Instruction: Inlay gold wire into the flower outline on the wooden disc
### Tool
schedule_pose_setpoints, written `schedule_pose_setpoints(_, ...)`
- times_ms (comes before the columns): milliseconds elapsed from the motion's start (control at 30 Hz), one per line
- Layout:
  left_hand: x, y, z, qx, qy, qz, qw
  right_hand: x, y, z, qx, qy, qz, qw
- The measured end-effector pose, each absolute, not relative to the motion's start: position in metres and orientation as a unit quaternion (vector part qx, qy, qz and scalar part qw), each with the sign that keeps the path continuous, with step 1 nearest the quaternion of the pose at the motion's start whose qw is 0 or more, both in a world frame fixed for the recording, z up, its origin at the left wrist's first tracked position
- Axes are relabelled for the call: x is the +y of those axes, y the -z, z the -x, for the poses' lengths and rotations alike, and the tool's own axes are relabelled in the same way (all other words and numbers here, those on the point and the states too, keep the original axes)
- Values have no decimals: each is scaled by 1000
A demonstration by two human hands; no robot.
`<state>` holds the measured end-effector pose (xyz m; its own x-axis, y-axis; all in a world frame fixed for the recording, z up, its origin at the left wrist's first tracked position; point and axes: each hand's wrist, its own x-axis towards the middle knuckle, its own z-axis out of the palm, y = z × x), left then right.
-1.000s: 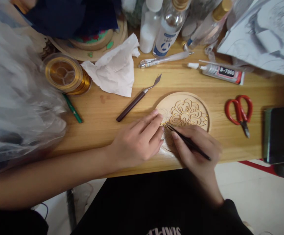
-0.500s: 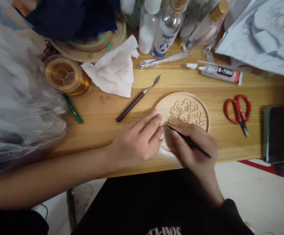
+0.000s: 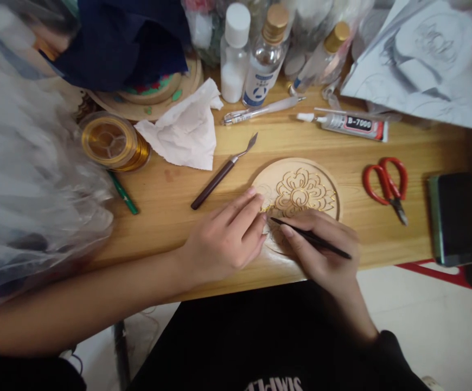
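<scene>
A round wooden plate [image 3: 338,202] with a raised rim lies near the table's front edge. Gold wire outlines a flower [image 3: 300,191] on it, and pencil lines show nearby. My left hand [image 3: 225,233] presses over the plate's left side, fingers close together and steadying it. Beside those fingertips is a short curl of gold wire [image 3: 267,208]. In a pen-like grip, my right hand [image 3: 327,241] holds dark tweezers [image 3: 321,241], their tip over the plate just right of my left fingertips. Whether the tip touches wire I cannot tell. Both hands cover the plate's lower part.
Left of the plate lie a palette knife [image 3: 222,176], a crumpled tissue [image 3: 187,136] and a spool of gold wire [image 3: 112,142]. Behind are bottles [image 3: 260,70], a pen [image 3: 260,110] and a glue tube [image 3: 352,125]. Red-handled cutters [image 3: 388,184] and a phone [image 3: 453,220] lie right.
The tweezers' tip has shifted slightly down and away from the gold wire by my left fingertips, which shows more now. The whole view has moved a little; my left hand keeps its place.
</scene>
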<state>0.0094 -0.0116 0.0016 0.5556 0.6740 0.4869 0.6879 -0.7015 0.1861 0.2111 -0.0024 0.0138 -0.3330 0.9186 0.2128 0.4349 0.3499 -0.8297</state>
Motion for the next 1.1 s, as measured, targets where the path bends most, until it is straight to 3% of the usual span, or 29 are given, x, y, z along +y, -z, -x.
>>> schedule_pose_setpoints(267, -10, -2, -8, -381, 266, 885, 8, -5, -15, -213, -695, -358, 474, 405)
schedule_pose_setpoints(467, -5, -2, -7, -376, 307, 872, -60, -9, -22, -221, -623, -376, 505, 464)
schedule_pose_setpoints(600, -2, -16, -9, -399, 389, 804, -208, -10, -28, -229, -653, -387, 457, 465)
schedule_pose_setpoints(800, -3, -61, -26, -458, 332, 539, -624, -10, -42, -236, -714, -383, 344, 474)
schedule_pose_setpoints(933, -8, -79, -38, -445, 316, 457, -703, -14, -52, -242, -751, -351, 299, 472)
schedule_pose_setpoints(1100, -20, -78, -47, -458, 374, 395, -703, -25, -66, -260, -781, -291, 270, 483)
